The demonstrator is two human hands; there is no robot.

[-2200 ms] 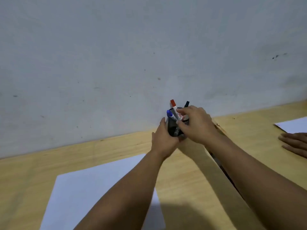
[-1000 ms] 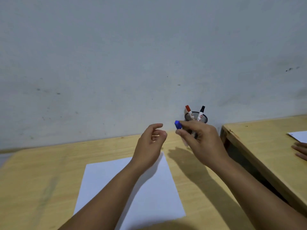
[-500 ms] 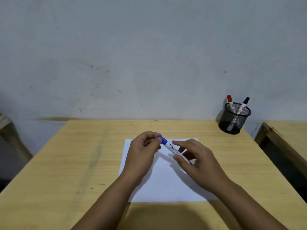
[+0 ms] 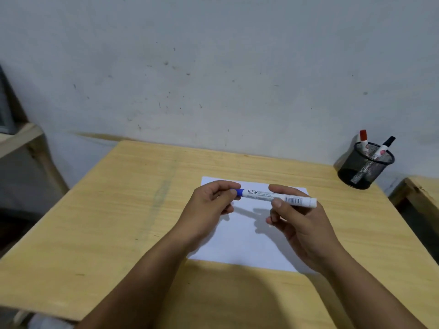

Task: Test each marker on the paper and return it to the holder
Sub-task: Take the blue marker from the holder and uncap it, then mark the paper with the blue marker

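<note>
Right hand: our right hand (image 4: pixel 300 224) sits right of centre in the frame, thumb and fingers pinched around the white barrel of the blue marker (image 4: pixel 276 198).
Left hand: our left hand (image 4: pixel 209 207) is just left of centre, its fingertips closed on the blue cap (image 4: pixel 239 192) at the marker's left end.
Blue marker: we hold it nearly level between both hands, above the paper, not touching it. The barrel is white with small dark print near the cap and a barcode near the plain white right end, which sticks out past our right fingers. Whether the cap is seated or partly pulled we cannot tell.
Paper: a blank white sheet (image 4: pixel 244 245) lies flat on the table below our hands, in the middle of the frame, with our hands' shadows across it.
Table: a light wooden top (image 4: pixel 107 222) fills the lower frame.
Holder: a black mesh cup (image 4: pixel 363 168) stands at the table's far right corner, in the right of the frame, well apart from our hands.
Other markers: a red-capped marker (image 4: pixel 363 138) and a black-capped marker (image 4: pixel 386 146) lean inside the cup, caps up.
Wall: a pale, scuffed wall (image 4: pixel 213 67) fills the upper frame.
</note>
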